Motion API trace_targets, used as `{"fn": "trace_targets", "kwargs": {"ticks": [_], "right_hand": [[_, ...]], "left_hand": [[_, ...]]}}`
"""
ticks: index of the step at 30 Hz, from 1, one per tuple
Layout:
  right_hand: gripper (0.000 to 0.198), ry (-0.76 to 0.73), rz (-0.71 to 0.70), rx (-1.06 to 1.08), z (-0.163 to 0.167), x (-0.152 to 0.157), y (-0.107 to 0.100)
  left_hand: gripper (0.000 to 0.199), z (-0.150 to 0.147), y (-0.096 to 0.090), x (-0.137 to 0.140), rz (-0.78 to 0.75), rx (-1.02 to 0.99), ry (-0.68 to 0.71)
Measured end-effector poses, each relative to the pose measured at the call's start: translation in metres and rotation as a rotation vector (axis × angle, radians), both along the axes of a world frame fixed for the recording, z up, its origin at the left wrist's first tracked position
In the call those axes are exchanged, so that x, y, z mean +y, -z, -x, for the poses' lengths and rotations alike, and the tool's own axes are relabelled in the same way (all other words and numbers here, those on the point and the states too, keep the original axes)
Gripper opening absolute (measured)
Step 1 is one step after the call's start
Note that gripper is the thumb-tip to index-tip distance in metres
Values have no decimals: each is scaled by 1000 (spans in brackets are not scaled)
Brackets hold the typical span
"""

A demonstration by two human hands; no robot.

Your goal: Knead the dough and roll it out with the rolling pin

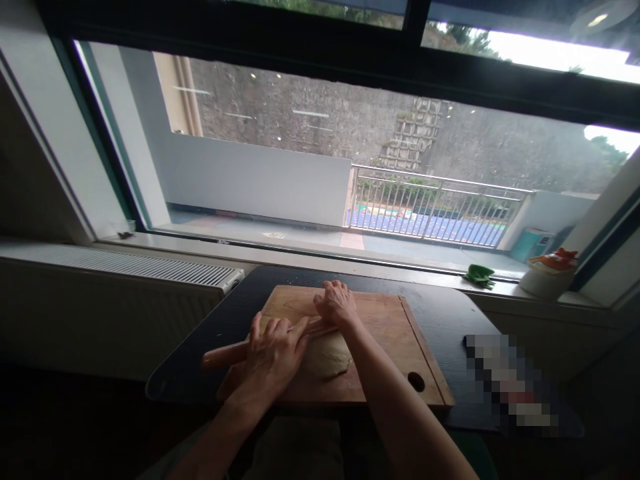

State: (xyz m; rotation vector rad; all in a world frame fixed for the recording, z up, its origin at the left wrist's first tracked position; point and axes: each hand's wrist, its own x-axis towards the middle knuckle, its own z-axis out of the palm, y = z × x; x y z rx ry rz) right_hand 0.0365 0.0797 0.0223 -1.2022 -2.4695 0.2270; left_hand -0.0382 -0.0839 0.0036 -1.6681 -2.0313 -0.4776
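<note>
A wooden rolling pin (225, 355) lies slantwise over the cutting board (380, 333), its left handle sticking out past the board. My left hand (276, 343) is closed over the pin near that handle. Farther up and to the right, my right hand (336, 303) is curled round the pin's other end, which it mostly hides. Pale dough (327, 357), flattened and rounded, rests on the board just on the near side of the pin, between my two forearms. Part of the dough's far edge is hidden by the pin and my hands.
The board sits on a dark table (440, 313) with rounded corners. A blurred-out object (510, 380) lies at the table's right. Behind are a white radiator (120, 267), a window sill, a green item (479, 275) and a white pot (547, 280).
</note>
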Motion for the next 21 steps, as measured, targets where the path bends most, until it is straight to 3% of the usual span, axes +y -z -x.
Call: {"fn": "trace_targets", "kwargs": {"ticks": [3, 8, 21], "right_hand": [[43, 8, -1, 14, -14, -11, 1], [46, -127, -51, 42, -27, -20, -1], [39, -131, -82, 66, 20, 20, 0]], "left_hand": [[36, -6, 3, -5, -11, 3, 7], [36, -9, 1, -8, -23, -20, 24], [35, 9, -6, 11, 23, -19, 17]]}}
